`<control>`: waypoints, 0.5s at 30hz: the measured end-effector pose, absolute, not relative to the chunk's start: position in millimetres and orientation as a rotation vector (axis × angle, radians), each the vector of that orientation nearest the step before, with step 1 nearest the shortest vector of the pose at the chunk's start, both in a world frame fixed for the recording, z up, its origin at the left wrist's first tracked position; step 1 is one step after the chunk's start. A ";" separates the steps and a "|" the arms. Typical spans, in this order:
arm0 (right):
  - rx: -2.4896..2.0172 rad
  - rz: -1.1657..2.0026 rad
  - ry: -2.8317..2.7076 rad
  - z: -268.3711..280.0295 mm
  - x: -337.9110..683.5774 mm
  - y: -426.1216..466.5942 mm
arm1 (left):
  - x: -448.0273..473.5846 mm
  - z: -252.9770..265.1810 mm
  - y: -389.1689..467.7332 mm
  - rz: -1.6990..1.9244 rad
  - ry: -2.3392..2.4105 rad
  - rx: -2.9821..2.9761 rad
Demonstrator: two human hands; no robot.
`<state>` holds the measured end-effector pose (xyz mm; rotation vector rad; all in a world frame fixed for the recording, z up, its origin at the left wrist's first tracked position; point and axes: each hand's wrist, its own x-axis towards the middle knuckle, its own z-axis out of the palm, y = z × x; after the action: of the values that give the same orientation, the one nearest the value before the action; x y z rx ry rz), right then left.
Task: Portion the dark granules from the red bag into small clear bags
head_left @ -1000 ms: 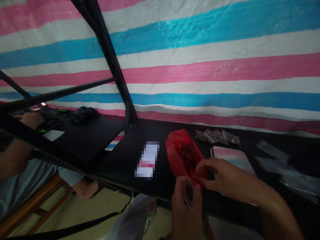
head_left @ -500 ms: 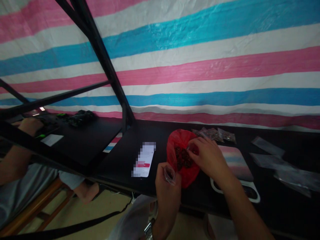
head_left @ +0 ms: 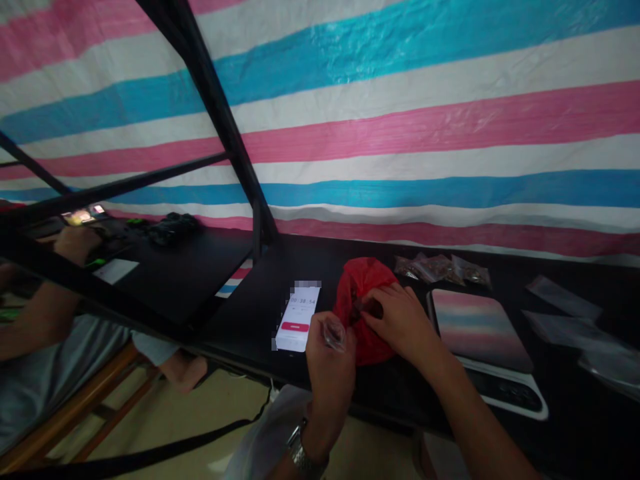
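Observation:
My left hand [head_left: 327, 360] is closed around a small clear plastic bag [head_left: 334, 335], its mouth gaping upward. Just right of it, a red plastic bag [head_left: 367, 270] lies open on the black table, with small dark brown pieces visible inside. My right hand [head_left: 403, 323] reaches over that bag's opening with thumb and fingers pinched together. Whatever is between those fingertips is too small and dim to make out. A phone [head_left: 299, 319] showing a running timer lies left of my hands.
Several filled clear bags [head_left: 440, 269] lie behind the red bag. To the right are a white device with a shiny plate [head_left: 477, 327], resembling a digital scale, and flat clear bags [head_left: 570, 330]. A black metal frame [head_left: 225, 127] stands left. Beyond it, another person's hand [head_left: 77, 243] is over the adjoining table [head_left: 200, 260].
The view has shifted, so the table items sit further right. My right hand has moved leftward over the red bag, closer to my left hand, which still holds the clear bag.

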<state>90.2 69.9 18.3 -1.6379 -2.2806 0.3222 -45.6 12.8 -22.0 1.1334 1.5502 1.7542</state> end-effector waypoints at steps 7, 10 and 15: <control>-1.555 0.659 -2.080 18.2 95.1 66.3 | -47.3 -22.3 29.4 1.837 1.461 1.061; -1.544 0.846 -1.943 19.6 99.6 65.5 | -44.9 -21.1 33.3 1.850 1.447 1.069; -1.588 1.063 -1.746 20.5 106.3 66.7 | -39.8 -19.1 36.2 1.847 1.409 1.134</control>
<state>106.3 66.7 20.5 -1.5878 -1.7456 1.0633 -39.8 36.2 -19.1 1.1342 1.4095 1.8472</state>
